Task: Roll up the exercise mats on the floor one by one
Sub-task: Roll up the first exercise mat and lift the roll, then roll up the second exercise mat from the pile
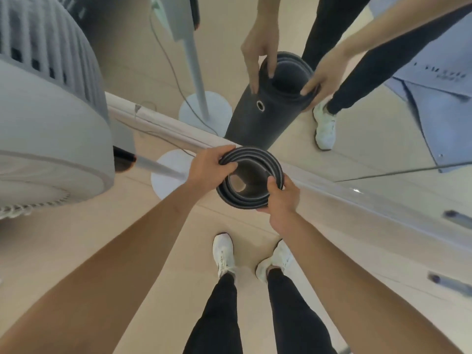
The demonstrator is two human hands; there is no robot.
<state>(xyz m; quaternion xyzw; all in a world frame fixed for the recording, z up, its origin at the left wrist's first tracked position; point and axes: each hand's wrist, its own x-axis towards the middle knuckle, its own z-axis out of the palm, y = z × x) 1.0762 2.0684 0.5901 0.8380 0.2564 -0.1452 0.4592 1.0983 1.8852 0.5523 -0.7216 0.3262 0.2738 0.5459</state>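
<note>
A dark grey exercise mat (pixel 270 162) is rolled into a tube and stands upright on end on the pale wood floor, right against a wall mirror. I look straight down into its open coil. My left hand (pixel 207 167) grips the top rim on the left, fingers hooked over the layers. My right hand (pixel 281 195) grips the rim at the lower right, thumb inside the coil. The mirror shows the same roll (pixel 260 118) from the side, with a small ring eyelet and both hands on top.
A large grey standing fan head (pixel 48 123) fills the left side, with its pole and round white base (pixel 166 175) just left of the mat. A cable runs along the mirror's foot. My white shoes (pixel 224 254) stand on the wood floor below the roll.
</note>
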